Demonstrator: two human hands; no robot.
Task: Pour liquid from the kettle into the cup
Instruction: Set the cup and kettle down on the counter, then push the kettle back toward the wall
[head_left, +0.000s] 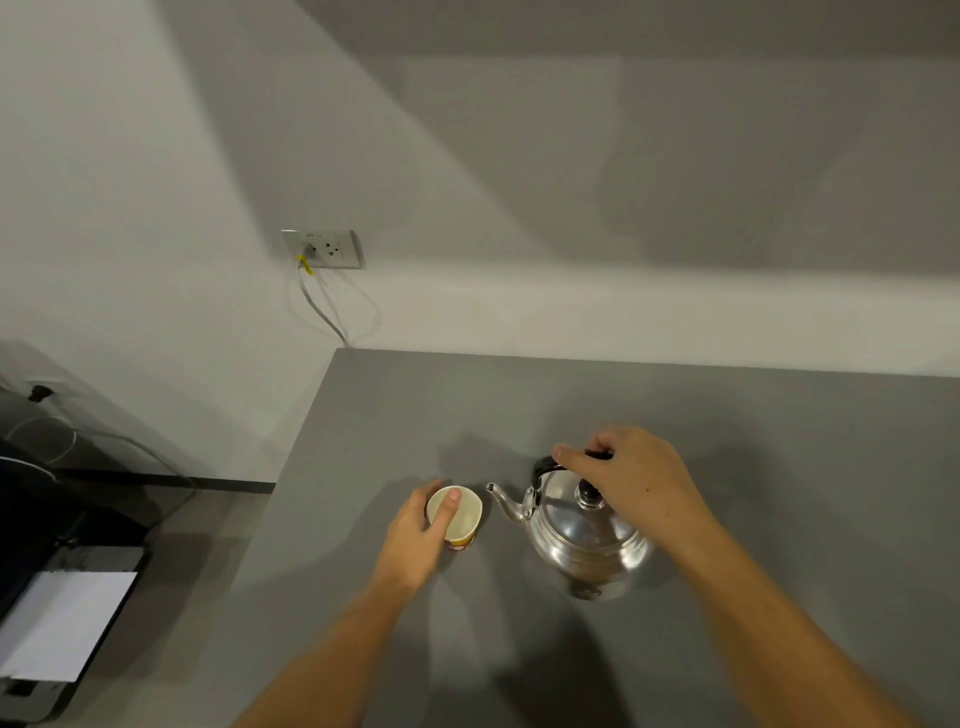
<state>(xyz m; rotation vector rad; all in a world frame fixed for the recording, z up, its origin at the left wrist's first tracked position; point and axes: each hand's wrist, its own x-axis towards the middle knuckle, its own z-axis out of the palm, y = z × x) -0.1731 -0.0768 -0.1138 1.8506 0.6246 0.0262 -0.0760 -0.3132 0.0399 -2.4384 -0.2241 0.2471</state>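
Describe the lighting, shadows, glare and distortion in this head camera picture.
Head view: dim, soft light; broad slanted shadows cross the wall; faint shadows of both arms fall on the grey table. The steel kettle shows bright reflections on its lid and body. Wide-angle distortion tilts the wall socket and bends the edges. The left hand, cup and right hand look slightly soft.

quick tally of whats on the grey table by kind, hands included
cups: 1, a paper cup held by the left hand
kettles: 1, a steel kettle with the right hand on its handle
hands: 2, left hand and right hand
total: 4
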